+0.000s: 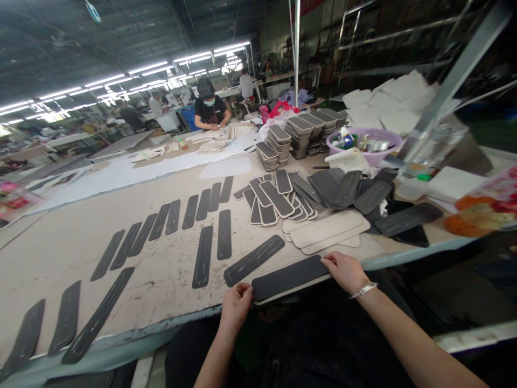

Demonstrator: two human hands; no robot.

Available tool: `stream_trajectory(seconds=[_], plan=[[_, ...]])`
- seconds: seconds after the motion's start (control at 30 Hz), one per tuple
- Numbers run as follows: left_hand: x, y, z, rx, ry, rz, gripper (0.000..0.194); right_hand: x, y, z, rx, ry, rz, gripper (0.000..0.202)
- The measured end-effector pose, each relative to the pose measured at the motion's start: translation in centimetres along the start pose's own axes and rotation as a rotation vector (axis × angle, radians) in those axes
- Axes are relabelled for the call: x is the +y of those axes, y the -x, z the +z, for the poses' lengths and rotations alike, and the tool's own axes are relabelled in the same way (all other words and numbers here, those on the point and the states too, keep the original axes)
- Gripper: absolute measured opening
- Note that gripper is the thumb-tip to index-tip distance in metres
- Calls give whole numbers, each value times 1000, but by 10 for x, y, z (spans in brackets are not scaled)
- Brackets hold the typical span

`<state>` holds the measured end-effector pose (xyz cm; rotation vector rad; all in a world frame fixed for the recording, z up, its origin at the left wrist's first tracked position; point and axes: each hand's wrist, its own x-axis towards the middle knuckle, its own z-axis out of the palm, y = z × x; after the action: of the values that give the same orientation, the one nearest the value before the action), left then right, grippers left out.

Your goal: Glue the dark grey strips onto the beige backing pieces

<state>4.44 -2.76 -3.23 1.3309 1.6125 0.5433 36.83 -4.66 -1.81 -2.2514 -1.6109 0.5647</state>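
A long dark strip on a pale backing (288, 277) lies at the table's front edge, held at both ends. My left hand (237, 302) pinches its left end. At its right end, my right hand (343, 269), with a bracelet on the wrist, has thumb and fingers closed on it. Just behind is a loose dark strip with glossy marks (254, 260). Pale rounded pieces (327, 230) lie beyond my right hand, beside a loose heap of dark pieces with pale borders (277, 198).
More dark strips (202, 256) are spread over the left and middle of the table (161, 280). Behind the heap stand tall stacks (278, 141) and a purple basket (377, 155). A metal post (452, 86) slants at the right. Across the table, a person (210, 108) handles pale pieces.
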Motion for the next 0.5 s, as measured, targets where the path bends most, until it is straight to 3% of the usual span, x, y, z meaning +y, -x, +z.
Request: stream_trajectory(seconds=[0.5], plan=[[10,4,0,71,-233,28,12,0,1,-2,-11,-74,36,15]])
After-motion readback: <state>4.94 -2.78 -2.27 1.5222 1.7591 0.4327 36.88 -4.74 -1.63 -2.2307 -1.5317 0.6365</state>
